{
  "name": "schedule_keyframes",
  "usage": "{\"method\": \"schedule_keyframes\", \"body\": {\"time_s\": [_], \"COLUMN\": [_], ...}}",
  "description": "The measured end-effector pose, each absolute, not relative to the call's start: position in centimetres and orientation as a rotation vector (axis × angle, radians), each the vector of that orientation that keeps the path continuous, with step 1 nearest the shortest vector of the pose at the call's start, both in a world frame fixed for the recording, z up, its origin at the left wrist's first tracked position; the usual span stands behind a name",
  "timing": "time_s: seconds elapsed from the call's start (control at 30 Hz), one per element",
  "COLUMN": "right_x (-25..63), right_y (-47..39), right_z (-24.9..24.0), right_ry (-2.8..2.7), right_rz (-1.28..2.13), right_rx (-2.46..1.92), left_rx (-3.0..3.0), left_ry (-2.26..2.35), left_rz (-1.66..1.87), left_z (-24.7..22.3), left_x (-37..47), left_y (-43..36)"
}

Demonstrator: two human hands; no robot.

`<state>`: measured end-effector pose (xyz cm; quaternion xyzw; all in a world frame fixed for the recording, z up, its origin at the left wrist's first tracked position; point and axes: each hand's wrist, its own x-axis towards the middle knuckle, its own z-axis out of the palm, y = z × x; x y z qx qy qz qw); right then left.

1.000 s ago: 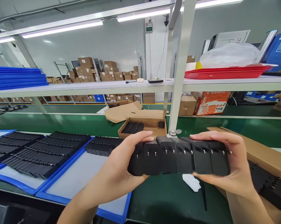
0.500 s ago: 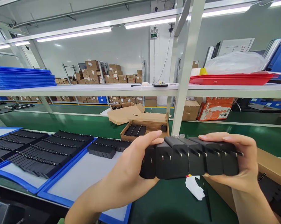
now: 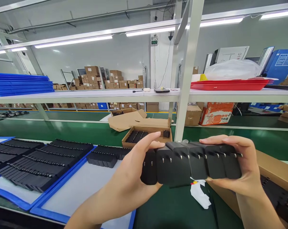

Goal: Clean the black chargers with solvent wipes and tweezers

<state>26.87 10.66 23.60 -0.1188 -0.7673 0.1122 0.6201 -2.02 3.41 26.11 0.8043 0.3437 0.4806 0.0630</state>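
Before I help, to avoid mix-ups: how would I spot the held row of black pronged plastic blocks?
Find the tall white metal post. In front of its foot, a bare left hand and right hand hold the row. Unlike the black rows lying on the blue-rimmed white trays, it's held in the air.

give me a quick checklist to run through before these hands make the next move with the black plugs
1. Left hand on one end of the row of boxy black plastic plugs: ok, gripping it.
2. Right hand on the other end: ok, gripping it.
3. Metal pins facing the wearer: ok.
4. Every pin straight: cannot tell, too small.
5. Dark green work surface below free of scraps: not ok, a crumpled white paper-like piece lies there.
6. White tray with blue rim in view: ok, similar black plugs stand at its far side.
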Motion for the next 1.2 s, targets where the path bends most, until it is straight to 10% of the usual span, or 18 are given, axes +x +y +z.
{"method": "schedule_keyframes", "body": {"time_s": [0.6, 0.97, 1.2], "right_x": [27.0, 27.2, 29.0], "right_y": [7.4, 2.6, 3.4], "right_z": [23.3, 4.8, 1.0], "right_ry": [-1.783, -1.768, -1.892], "right_rz": [0.178, 0.792, 0.954], "right_rx": [-0.419, -1.143, -1.242], "left_rx": [2.394, 1.881, 1.838], "left_ry": [0.888, 1.219, 1.321], "left_rz": [1.517, 0.773, 0.508], "left_z": [23.8, 5.3, 3.5], "left_x": [-2.7, -2.1, -3.0], "left_y": [4.3, 3.2, 4.4]}}
